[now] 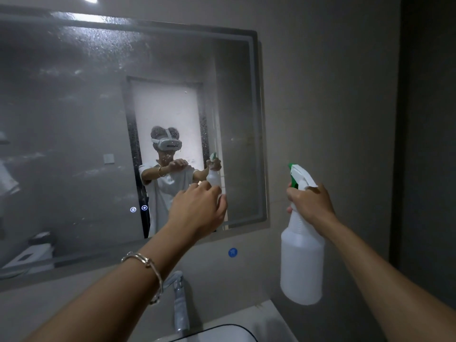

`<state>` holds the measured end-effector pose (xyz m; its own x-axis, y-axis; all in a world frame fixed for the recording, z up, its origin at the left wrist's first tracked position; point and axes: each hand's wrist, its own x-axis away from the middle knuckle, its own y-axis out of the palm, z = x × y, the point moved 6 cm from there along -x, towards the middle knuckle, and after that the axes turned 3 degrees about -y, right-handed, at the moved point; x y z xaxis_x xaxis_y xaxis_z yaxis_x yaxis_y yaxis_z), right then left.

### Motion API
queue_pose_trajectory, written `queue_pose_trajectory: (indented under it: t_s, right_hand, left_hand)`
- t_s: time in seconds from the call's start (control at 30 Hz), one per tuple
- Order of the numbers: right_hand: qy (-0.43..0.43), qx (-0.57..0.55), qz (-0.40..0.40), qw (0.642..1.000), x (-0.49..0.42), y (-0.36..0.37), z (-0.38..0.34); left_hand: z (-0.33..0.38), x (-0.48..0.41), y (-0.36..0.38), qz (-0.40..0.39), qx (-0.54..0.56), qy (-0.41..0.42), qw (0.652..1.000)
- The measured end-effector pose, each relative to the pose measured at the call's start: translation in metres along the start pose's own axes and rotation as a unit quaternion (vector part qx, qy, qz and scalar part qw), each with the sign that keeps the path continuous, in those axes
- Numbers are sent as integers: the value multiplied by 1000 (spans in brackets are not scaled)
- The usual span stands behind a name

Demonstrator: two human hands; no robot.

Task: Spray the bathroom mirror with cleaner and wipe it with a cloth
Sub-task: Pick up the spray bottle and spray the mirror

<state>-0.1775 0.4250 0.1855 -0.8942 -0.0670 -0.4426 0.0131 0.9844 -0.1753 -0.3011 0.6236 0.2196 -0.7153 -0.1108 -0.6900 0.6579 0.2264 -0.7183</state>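
The wall mirror (74,119) fills the left and middle of the view, with spray droplets and hazy streaks across its upper and left glass. My right hand (311,203) grips the neck of a white spray bottle (301,262) with a green and white trigger head, held upright to the right of the mirror, its nozzle pointing left. In front of the mirror's lower right corner my left hand (197,208) is raised with curled fingers, and I see nothing in it. No cloth is in view.
A chrome faucet (179,304) stands below the mirror over a white basin (222,334) at the bottom edge. A small blue sticker (232,252) is on the wall under the mirror. Two lit touch buttons (138,208) glow on the glass. A dark wall edge (429,144) rises at the right.
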Motion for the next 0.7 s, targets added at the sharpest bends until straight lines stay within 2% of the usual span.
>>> queue_pose_trajectory:
  t_s: [0.2, 0.47, 0.7]
  right_hand:
    - [5, 29, -55, 998, 8, 19, 13]
    - [-58, 74, -67, 993, 31, 58, 9]
    - [-119, 74, -160, 977, 52, 128, -20]
  left_hand:
    - [-9, 12, 11, -27, 18, -11, 999]
    - [-39, 33, 20, -55, 16, -26, 998]
    - [-86, 51, 13, -51, -4, -57, 997]
